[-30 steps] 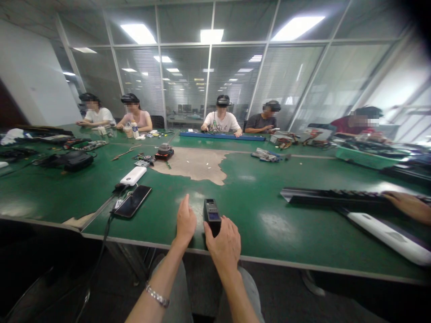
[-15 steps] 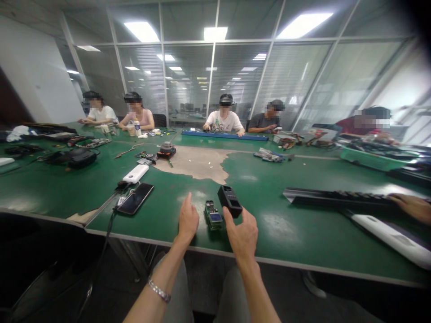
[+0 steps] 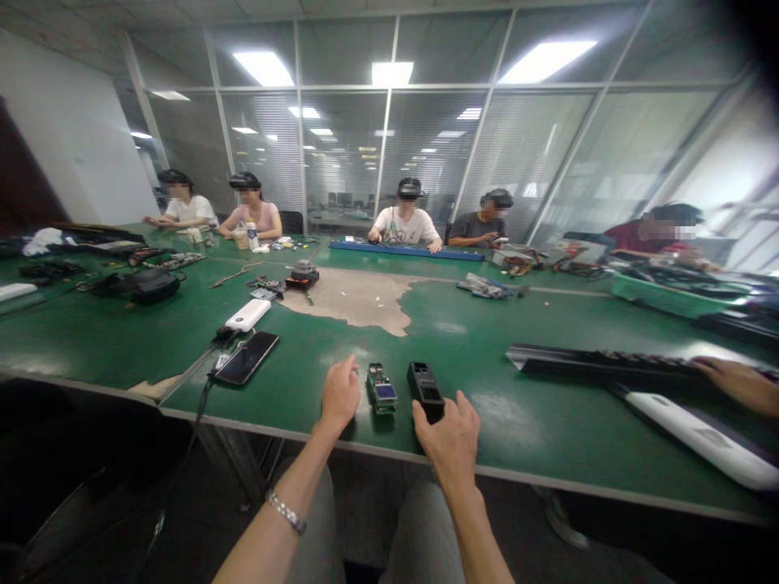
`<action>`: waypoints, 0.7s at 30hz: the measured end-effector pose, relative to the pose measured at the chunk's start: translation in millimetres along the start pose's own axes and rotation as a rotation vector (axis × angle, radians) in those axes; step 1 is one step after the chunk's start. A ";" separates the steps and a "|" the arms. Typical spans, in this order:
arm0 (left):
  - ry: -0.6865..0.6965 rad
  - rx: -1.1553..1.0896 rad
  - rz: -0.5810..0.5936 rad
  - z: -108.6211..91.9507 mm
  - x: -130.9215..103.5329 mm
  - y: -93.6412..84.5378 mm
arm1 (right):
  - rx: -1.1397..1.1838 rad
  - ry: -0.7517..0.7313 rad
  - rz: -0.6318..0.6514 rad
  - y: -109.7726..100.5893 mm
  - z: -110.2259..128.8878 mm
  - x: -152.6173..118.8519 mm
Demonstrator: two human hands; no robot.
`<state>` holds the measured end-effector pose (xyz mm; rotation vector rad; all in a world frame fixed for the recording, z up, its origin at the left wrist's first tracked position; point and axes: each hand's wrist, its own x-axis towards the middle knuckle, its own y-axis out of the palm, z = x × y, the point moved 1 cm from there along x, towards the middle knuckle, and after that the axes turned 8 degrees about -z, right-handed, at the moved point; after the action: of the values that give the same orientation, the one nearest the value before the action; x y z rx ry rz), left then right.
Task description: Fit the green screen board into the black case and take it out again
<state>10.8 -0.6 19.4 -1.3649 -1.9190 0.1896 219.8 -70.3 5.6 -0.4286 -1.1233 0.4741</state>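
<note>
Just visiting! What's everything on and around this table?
Table: one, green, foreground
People: five, mixed clothing, across it
Circuit board: one, green, between hands
Housing: one, black, right of board
Phone: one, black, left
Power bank: one, white, beyond phone
Domed device: one, grey-black, mid-table
Long bar: one, blue, far side
Basket: one, green, far right
Channel: one, black, right
Long device: one, white, near right
Co-worker's hand: one, bare, at channel
Small clutter: uncounted, mixed, scattered
Bracelet: one, silver, left wrist
Left hand: one, bare, left of board
Right hand: one, bare, at housing
</note>
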 end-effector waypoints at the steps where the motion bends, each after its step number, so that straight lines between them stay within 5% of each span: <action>1: 0.005 0.003 0.007 -0.2 0.1 0.0 | 0.008 -0.002 -0.001 -0.9 1.2 -0.1; 21: 0.066 0.128 0.199 -11.9 1.2 -5.0 | 0.053 0.099 0.069 -14.8 7.2 2.1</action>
<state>14.6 -5.2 30.9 -1.4557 -1.6866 0.3543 216.0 -80.7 17.9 -0.4412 -1.0005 0.5368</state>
